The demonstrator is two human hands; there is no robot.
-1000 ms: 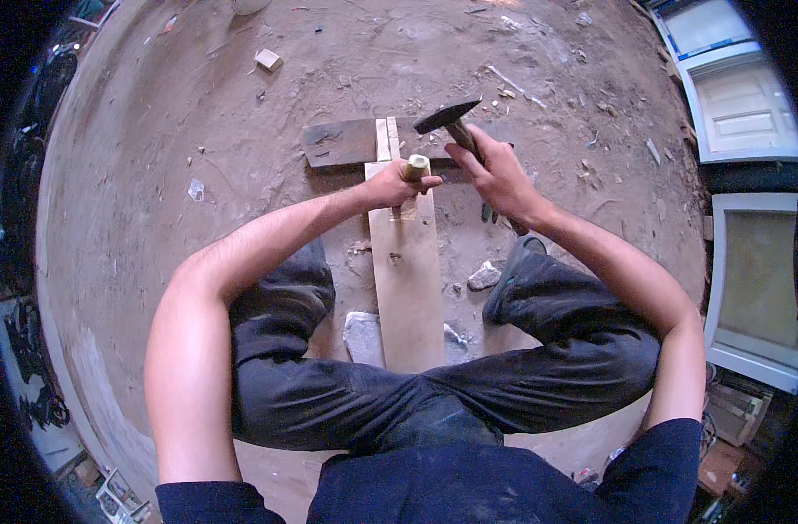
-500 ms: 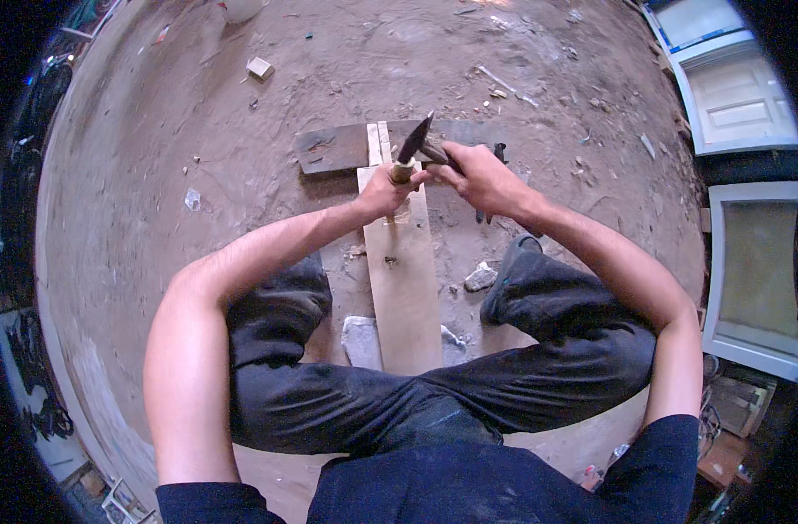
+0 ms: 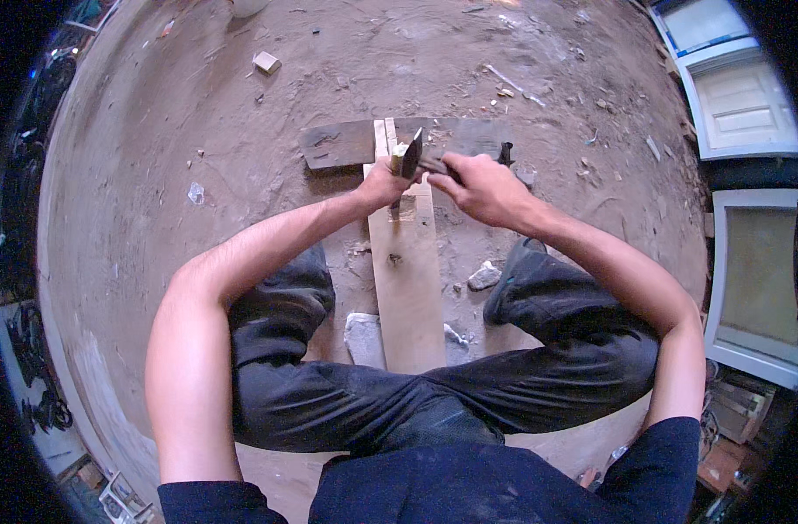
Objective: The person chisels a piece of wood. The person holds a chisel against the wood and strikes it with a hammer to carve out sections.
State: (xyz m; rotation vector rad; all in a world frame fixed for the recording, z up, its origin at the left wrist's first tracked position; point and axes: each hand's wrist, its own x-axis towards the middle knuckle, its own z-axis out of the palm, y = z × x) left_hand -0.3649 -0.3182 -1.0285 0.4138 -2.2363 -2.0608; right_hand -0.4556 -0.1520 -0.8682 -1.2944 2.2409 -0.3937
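Under me a long pale wooden board [image 3: 412,301] runs from between my legs to a dark plank [image 3: 339,145] lying crosswise. My left hand [image 3: 381,188] is closed around a chisel [image 3: 400,151], held upright with its lower end at a rough cut recess [image 3: 405,212] in the board. A hammer [image 3: 413,152] is gripped by its handle in my right hand [image 3: 486,187]. The hammer's dark head is beside the top of the chisel; whether they touch I cannot tell. A small dark hole [image 3: 395,258] shows in the board closer to me.
Pale stones [image 3: 364,339] lie beside the board near my legs. A small wood block [image 3: 266,62] and scattered scraps rest on the dirt floor. White-framed panels [image 3: 757,284] stand along the right side. A dark tool [image 3: 506,152] lies at the plank's right end.
The hammer's head has come down toward me, to beside the chisel top. My right hand has shifted slightly right and down. My left hand keeps its hold on the chisel.
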